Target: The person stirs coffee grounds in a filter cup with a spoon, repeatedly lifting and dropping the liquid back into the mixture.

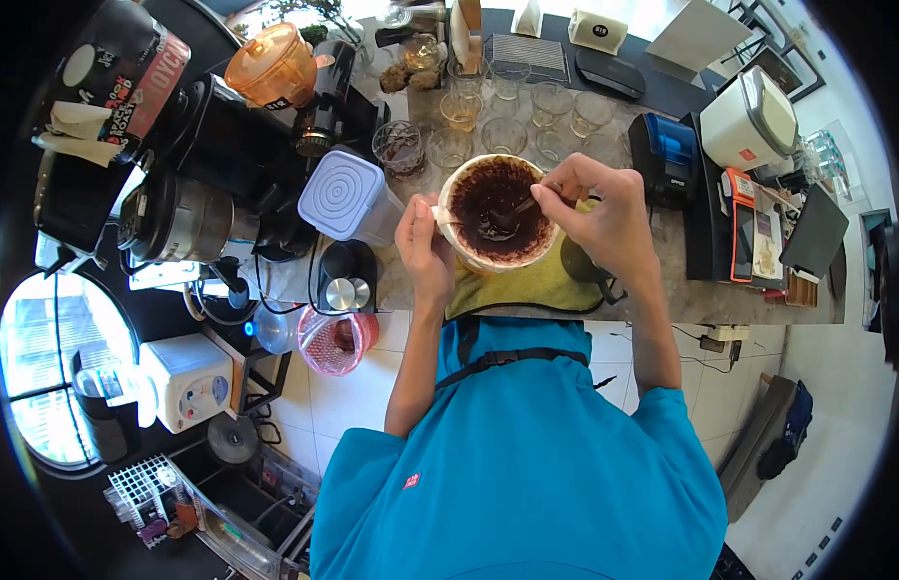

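My left hand [428, 253] closes on the side handle of a white coffee dripper [447, 230]. Wet dark coffee grounds [496, 205] fill it and cling to its inner wall up to the rim. Over its right side, my right hand [599, 208] pinches a thin spoon [527, 204], whose lower end dips into the grounds. What supports the dripper is mostly hidden beneath it. A green cloth [527, 295] lies on the counter under and in front of it. Beside my left hand stands a clear container with a lilac lid [341, 193].
Several glasses [504, 135] stand behind the dripper, one holding amber liquid. A glass of dark grounds [399, 148] is left of them. Coffee machines [193, 215] crowd the left; a blue-topped printer [667, 155] sits right. A pink basket [338, 340] is below the counter edge.
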The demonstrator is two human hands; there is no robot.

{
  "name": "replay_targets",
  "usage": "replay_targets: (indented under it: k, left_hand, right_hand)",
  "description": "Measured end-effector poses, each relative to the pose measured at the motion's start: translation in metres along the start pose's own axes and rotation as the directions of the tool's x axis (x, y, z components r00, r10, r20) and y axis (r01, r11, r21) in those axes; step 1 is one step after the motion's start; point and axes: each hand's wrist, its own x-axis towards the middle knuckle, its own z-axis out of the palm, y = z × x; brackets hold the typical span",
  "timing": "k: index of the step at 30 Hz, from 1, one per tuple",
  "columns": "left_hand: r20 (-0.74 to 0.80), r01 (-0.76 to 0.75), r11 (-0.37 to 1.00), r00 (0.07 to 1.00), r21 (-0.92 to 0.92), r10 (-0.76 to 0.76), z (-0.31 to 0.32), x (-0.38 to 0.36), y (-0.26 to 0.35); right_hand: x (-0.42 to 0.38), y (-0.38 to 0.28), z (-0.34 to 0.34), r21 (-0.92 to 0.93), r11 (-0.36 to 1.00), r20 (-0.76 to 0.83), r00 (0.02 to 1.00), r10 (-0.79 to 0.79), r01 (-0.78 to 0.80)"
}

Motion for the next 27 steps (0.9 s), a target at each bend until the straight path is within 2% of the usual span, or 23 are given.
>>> replay_targets:
  k: [5, 11, 17, 20, 23, 25, 27]
  left_hand:
    - [0.001, -0.032, 0.999, 0.999, 0.022, 0.032, -0.002, 0.000, 0.001]
    - [0.011, -0.021, 1.000, 1.000, -0.001, 0.021, -0.001, 0.002, 0.001]
    - [0.029, -0.027, 1.000, 0.999, 0.011, 0.027, 0.000, 0.001, 0.004]
    - [0.037, -0.032, 0.999, 0.999, 0.005, 0.032, -0.003, 0.003, 0.001]
    - [0.017, -0.015, 1.000, 1.000, 0.008, 0.015, 0.001, 0.003, 0.003]
    - [0.012, -0.009, 1.000, 1.000, 0.004, 0.009, 0.002, 0.003, 0.003]
    - [-0.002, -0.002, 1.000, 1.000, 0.000, 0.002, 0.000, 0.002, 0.003]
  right_hand:
    - [0.001, -0.005, -0.007, -0.008, 0.999, -0.050, 0.998, 0.037, -0.037]
    - [-0.002, -0.007, 0.000, 0.058, 0.998, 0.005, 1.000, 0.010, -0.010]
    - [-0.002, -0.003, -0.004, -0.008, 0.996, -0.044, 0.995, 0.084, -0.084]
    - [-0.001, -0.007, -0.010, 0.075, 0.996, -0.045, 0.998, 0.050, -0.047]
    - [-0.002, -0.006, -0.010, 0.123, 0.988, -0.016, 0.995, 0.100, -0.098]
    - [-0.002, -0.003, -0.006, 0.076, 0.997, 0.047, 0.998, -0.034, 0.030]
    - [-0.005, 0.002, -0.001, 0.096, 0.995, 0.053, 0.998, -0.016, 0.011]
